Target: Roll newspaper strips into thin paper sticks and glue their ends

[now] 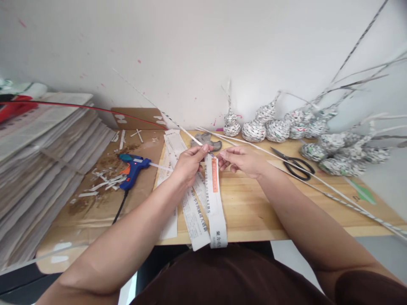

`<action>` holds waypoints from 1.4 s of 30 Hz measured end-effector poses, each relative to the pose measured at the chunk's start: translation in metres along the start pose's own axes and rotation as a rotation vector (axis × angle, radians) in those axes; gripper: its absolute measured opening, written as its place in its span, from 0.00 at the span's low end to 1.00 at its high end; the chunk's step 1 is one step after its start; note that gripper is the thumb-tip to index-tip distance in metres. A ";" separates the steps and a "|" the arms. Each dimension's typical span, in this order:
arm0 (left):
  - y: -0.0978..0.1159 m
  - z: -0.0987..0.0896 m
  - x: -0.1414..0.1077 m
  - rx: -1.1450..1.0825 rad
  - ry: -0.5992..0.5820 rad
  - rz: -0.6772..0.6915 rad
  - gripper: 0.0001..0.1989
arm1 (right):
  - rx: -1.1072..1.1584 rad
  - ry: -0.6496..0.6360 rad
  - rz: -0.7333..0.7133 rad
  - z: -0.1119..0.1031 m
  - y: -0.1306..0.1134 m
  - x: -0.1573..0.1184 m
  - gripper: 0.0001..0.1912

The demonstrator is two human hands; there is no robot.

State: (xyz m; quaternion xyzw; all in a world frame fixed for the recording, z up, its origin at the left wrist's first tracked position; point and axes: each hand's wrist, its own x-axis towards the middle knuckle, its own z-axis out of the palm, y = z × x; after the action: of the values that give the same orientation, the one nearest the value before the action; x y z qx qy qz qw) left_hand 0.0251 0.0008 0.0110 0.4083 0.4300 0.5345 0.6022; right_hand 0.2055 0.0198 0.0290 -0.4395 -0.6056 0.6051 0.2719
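Note:
My left hand (190, 163) is closed, with thumb and fingers pinching a thin rolled paper stick (178, 126). The stick slants up and away to the left. From its near end hangs a long newspaper strip (213, 203) with an orange printed block, its lower end curling over the table edge. My right hand (241, 161) has its fingers bent together at the strip's top right corner; its fingertips are partly hidden. More loose newspaper strips (196, 220) lie under and left of the held one. A grey object (216, 145) rests just behind my hands.
A blue glue gun (132, 171) lies left, among paper scraps (106, 182). Stacked newspaper (63, 165) rises at far left. Black scissors (295, 165) and long paper sticks (337, 197) lie right. Several woven paper gourds (253, 130) stand along the wall.

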 end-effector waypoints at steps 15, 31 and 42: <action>0.002 0.002 -0.002 -0.120 -0.101 -0.139 0.10 | -0.216 -0.055 -0.108 -0.005 0.004 0.000 0.16; -0.012 0.023 -0.028 0.182 -0.487 -0.253 0.17 | 0.028 -0.053 -0.242 -0.009 -0.017 -0.015 0.21; -0.018 0.026 -0.031 0.236 -0.469 -0.204 0.17 | 0.108 0.087 -0.216 -0.005 -0.014 -0.011 0.15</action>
State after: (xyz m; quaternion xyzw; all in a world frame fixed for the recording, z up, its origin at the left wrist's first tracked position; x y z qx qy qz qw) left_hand 0.0534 -0.0322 0.0038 0.5428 0.3773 0.3081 0.6842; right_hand 0.2125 0.0141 0.0454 -0.3824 -0.6037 0.5842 0.3847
